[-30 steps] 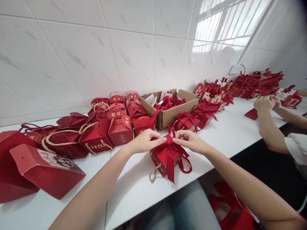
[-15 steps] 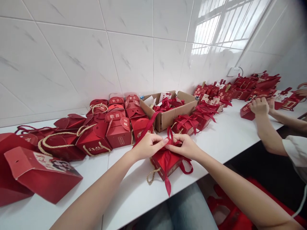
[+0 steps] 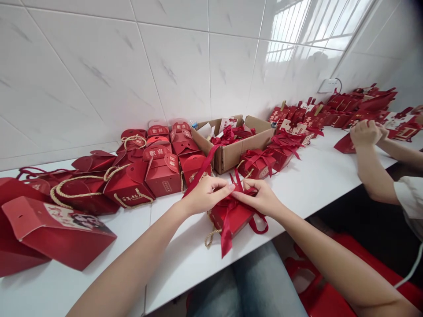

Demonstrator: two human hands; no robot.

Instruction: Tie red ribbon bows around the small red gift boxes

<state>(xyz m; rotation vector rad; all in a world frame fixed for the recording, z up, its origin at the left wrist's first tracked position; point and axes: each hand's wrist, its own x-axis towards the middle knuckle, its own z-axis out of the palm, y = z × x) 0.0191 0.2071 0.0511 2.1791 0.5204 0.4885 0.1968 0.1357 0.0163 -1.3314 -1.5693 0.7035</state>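
A red gift box (image 3: 236,219) with a gold rope handle (image 3: 211,237) sits on the white table in front of me. Dark red ribbon (image 3: 226,237) lies over its top, one end hanging down the front and a loop at the right side. Above the lid, my left hand (image 3: 209,193) pinches the ribbon between thumb and finger. My right hand (image 3: 256,198) grips the ribbon just beside it, the fingertips of both hands almost touching. The fingers hide part of the ribbon where it crosses.
Behind my hands stands an open cardboard box (image 3: 231,155) of ribbons and cards. Several red boxes (image 3: 167,174) crowd the left. Ribbon-tied boxes (image 3: 259,163) line the right along the tiled wall. At far right, a co-worker's hand (image 3: 365,132) is at another red box.
My fingers have shifted slightly on the ribbon, and its front end has swung a little left and up. The view has tilted slightly. The co-worker's hands have moved a little.
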